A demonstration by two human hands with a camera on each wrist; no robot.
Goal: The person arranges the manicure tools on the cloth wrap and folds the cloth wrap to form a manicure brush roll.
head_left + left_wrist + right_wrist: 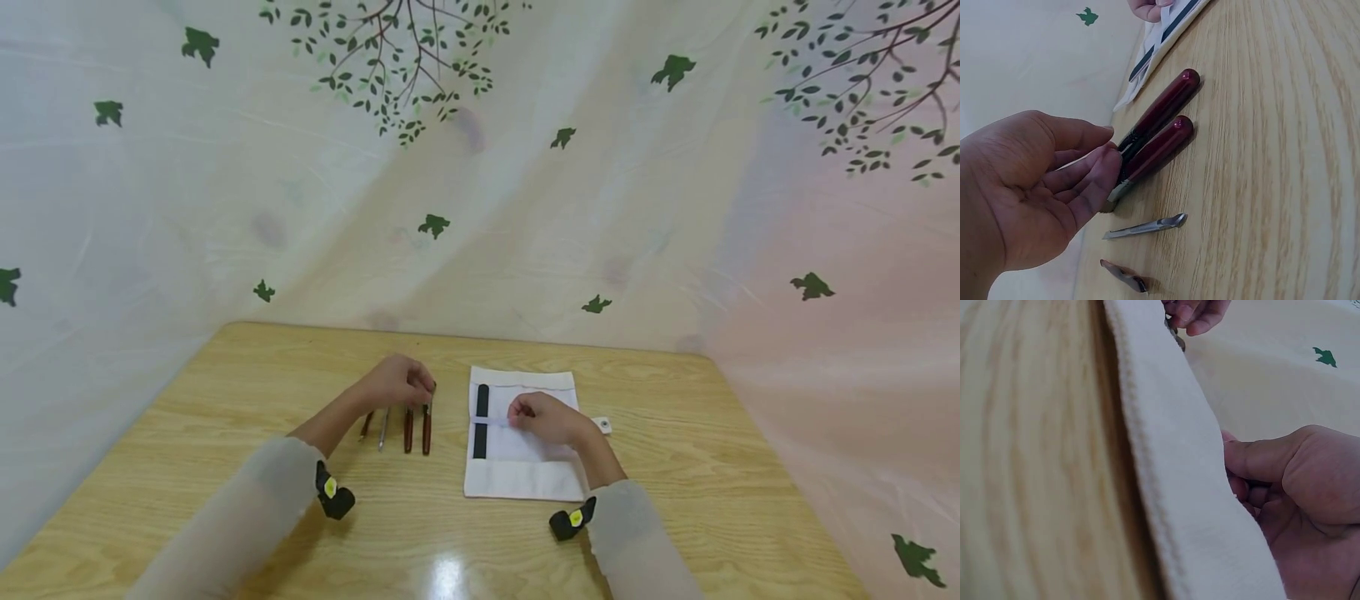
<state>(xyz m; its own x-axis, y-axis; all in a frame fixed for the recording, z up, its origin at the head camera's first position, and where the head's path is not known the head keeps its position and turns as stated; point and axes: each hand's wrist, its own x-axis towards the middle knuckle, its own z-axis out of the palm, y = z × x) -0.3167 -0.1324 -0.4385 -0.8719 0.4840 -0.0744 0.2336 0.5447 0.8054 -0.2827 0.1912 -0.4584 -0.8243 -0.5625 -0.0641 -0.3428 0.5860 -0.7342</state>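
Observation:
My left hand (pixel 396 382) bends over the upper end of the rightmost dark red-handled brush (pixel 1163 106); thumb and fingertips appear to pinch it, hiding its tip. Beside it lies a second dark red-handled brush (pixel 1157 147). Further left are a slim silver tool (pixel 1144 229) and a short dark brown tool (pixel 1124 276). My right hand (pixel 551 418) is above the open white fabric pouch (pixel 517 482) and pinches its white elastic strap (pixel 491 421). A flat black strip (pixel 481 442) lies upright in the pouch under that strap.
The pouch lies on a light wood table (pixel 375 533), its snap tab (pixel 602 425) sticking out to the right. A leaf-printed cloth backdrop (pixel 495 267) rises behind the table and along its sides.

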